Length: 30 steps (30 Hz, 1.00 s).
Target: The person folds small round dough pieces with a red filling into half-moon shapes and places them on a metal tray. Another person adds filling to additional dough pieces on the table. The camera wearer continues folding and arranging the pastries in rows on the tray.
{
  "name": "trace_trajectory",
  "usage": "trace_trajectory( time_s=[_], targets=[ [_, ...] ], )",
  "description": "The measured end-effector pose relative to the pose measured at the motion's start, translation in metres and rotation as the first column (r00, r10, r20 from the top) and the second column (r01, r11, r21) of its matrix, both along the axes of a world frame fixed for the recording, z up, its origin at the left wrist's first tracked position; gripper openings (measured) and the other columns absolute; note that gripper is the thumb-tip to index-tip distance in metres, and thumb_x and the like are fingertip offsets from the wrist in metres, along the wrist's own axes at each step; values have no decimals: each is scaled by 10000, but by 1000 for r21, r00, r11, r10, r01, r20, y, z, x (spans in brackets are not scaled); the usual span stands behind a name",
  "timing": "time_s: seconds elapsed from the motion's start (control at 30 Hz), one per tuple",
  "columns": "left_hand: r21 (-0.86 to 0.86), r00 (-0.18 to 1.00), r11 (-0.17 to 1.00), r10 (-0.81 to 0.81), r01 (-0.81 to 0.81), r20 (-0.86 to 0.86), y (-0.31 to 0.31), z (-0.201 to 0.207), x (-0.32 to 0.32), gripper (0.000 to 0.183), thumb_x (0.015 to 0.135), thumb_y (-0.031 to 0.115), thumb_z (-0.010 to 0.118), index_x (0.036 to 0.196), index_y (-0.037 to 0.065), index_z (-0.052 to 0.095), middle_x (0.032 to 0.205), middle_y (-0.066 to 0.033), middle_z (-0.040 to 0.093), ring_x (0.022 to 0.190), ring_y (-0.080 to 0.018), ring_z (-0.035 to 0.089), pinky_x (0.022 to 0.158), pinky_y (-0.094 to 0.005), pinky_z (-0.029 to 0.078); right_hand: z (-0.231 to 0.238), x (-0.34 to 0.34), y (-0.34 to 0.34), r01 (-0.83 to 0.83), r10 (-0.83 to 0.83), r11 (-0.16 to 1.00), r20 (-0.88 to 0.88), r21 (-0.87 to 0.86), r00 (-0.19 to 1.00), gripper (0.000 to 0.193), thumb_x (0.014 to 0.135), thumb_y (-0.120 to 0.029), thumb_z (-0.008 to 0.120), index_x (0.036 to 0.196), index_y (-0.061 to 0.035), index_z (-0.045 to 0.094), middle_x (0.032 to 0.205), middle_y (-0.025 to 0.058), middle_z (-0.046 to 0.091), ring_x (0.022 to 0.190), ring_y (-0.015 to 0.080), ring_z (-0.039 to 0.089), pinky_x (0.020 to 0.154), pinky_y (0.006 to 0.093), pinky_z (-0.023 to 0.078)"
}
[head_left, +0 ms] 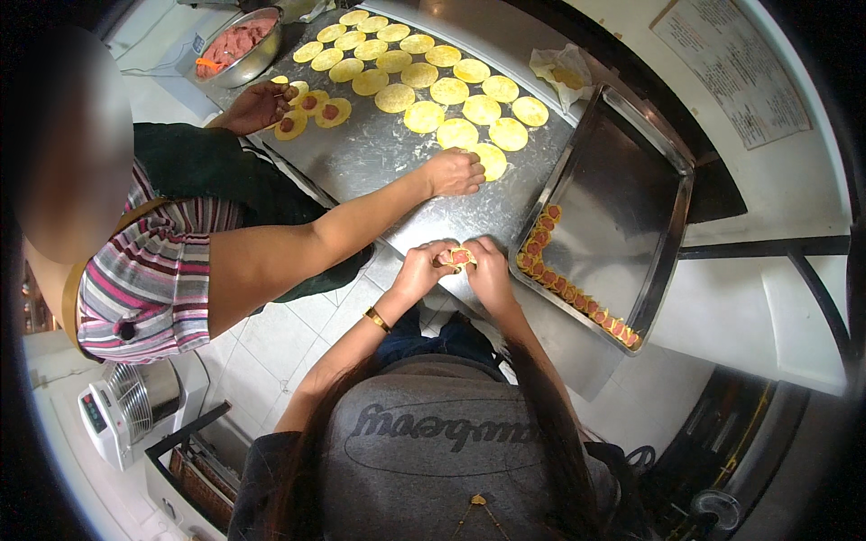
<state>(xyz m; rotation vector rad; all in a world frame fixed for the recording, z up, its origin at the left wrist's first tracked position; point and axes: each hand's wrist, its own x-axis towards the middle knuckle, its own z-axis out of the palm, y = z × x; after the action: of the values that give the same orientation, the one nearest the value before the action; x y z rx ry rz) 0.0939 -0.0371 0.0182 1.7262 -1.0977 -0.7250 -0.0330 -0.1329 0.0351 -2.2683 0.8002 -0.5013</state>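
Between my two hands, just off the near edge of the steel table (379, 162), is a dumpling (462, 258) with pink filling showing in its yellow wrapper. The fingers of my left hand (422, 270) pinch its left side, and those of my right hand (489, 272) pinch its right side. To my right lies a metal tray (631, 194); finished dumplings (564, 290) line its left and near sides. Flat round yellow wrappers (424, 117) are spread in rows over the floured table. A few wrappers topped with meat (331, 112) lie at the far left.
A co-worker in a striped sleeve (153, 298) stands at my left, one hand (455, 171) at the nearest wrapper, the other (260, 106) by the filled ones. A steel bowl of pink meat filling (242, 45) sits at the far left. Crumpled paper (561, 74) lies behind the tray.
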Motion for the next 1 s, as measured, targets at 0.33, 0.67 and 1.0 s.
trace_trajectory(
  time_s=[0.33,0.67,1.0],
  targets=[
    [22,996,998,64,-65,56,-17,-10,1,307,657,94,811,891,2,634,789,-113,654,677,-181,661,629,-296,531,-10,9,-19,-69,54,992,138,107,989,270,686,116,547,913,8,648,893,165,619,838,362,605,733,417,477],
    [120,999,992,20,-24,31,-12,-4,3,317,691,109,792,934,2,618,831,-138,667,724,-176,672,662,-302,536,-9,9,-15,-94,90,994,62,55,994,273,709,83,534,956,0,614,915,175,592,871,375,589,754,434,472],
    [86,996,995,33,-41,88,-14,-9,6,253,714,92,776,900,7,627,838,-124,666,692,-161,662,646,-287,531,-19,9,-18,-98,96,995,47,36,994,369,644,129,588,994,15,609,960,160,593,881,366,594,748,394,483]
  ],
)
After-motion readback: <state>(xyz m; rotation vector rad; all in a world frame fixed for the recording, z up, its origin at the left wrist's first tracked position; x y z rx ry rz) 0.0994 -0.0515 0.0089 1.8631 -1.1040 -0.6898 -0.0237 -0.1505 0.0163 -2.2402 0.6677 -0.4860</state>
